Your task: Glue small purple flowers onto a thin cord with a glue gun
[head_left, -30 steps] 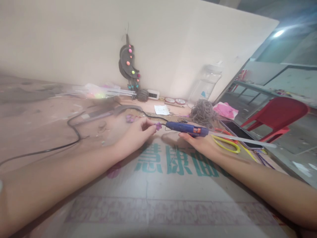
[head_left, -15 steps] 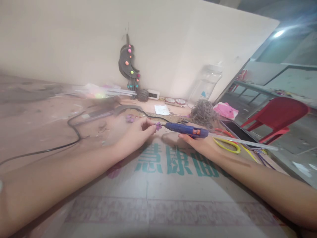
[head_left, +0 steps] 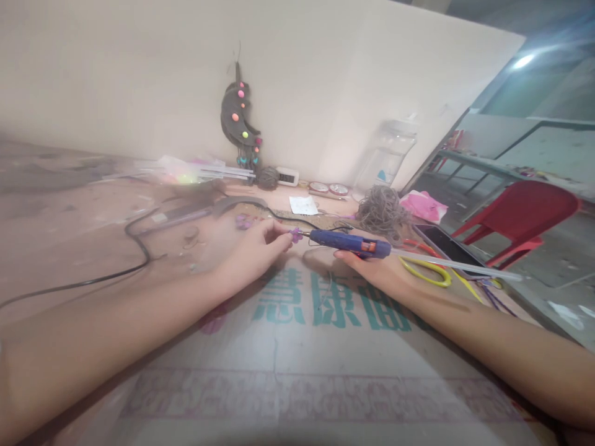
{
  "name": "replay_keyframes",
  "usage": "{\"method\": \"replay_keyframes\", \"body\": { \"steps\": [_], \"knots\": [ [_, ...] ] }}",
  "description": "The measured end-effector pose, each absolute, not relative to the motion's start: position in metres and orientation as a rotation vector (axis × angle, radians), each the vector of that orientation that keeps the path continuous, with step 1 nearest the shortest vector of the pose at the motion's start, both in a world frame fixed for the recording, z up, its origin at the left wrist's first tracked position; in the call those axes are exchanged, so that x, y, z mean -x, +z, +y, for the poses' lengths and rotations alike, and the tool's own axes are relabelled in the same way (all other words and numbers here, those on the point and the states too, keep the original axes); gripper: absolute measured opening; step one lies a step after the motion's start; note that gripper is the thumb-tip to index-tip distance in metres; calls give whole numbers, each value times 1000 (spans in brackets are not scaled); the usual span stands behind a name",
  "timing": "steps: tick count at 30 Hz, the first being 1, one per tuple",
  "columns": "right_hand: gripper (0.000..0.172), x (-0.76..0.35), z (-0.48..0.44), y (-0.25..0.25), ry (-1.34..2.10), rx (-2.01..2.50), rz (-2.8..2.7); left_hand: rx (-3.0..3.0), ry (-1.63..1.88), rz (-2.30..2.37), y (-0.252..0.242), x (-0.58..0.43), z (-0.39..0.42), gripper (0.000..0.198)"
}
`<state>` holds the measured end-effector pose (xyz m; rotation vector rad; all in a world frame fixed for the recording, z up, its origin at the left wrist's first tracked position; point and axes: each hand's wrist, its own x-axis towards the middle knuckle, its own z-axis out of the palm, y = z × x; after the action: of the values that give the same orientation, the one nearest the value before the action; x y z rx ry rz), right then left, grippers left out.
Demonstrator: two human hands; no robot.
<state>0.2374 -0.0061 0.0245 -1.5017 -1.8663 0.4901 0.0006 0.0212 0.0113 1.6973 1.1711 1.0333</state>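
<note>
Between the fingertips of my left hand [head_left: 264,248] is a small purple flower [head_left: 295,235], pinched above the table. My right hand [head_left: 367,269] is wrapped round a blue hot glue gun [head_left: 346,241], whose metal nozzle points left and meets the flower or comes very close to it. A long clear glue stick [head_left: 455,266] juts from the gun's back end. More purple flowers [head_left: 243,221] lie just behind my left hand. The lower fingers of my right hand are hidden.
A grey crescent-shaped hanging with coloured balls [head_left: 239,118] leans on the white panel. Behind my right hand are a grey yarn heap [head_left: 382,212], a clear bottle [head_left: 387,158], a phone [head_left: 449,251] and yellow-handled scissors [head_left: 426,272]. A black cord [head_left: 139,241] crosses the left side.
Almost nothing differs. Both hands, the flower and the glue gun keep their places; the view has shifted very slightly.
</note>
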Motion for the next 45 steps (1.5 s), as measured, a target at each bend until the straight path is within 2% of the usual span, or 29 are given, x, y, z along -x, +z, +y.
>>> {"method": "replay_keyframes", "body": {
  "steps": [15,20,26,31,33,36,45],
  "knots": [
    [25,-247,-1,16,315,1420,-1945,-1713,1021,1192,12,0,19,23],
    [23,-247,2,19,407,1380,-1854,-1687,1027,1174,10,0,20,20],
    [34,-253,0,38,483,1256,-1753,-1725,1042,1153,8,0,21,19],
    [25,-247,1,64,453,1347,-1682,-1690,1025,1088,7,0,21,19],
    [21,-245,14,70,453,1381,-1710,-1680,1019,1057,5,0,21,19],
    [28,-244,49,68,498,1444,-1744,-1691,1013,1052,3,0,23,18],
    [24,-248,146,39,479,1624,-1759,-1695,997,1089,1,1,24,18]
  ]
}}
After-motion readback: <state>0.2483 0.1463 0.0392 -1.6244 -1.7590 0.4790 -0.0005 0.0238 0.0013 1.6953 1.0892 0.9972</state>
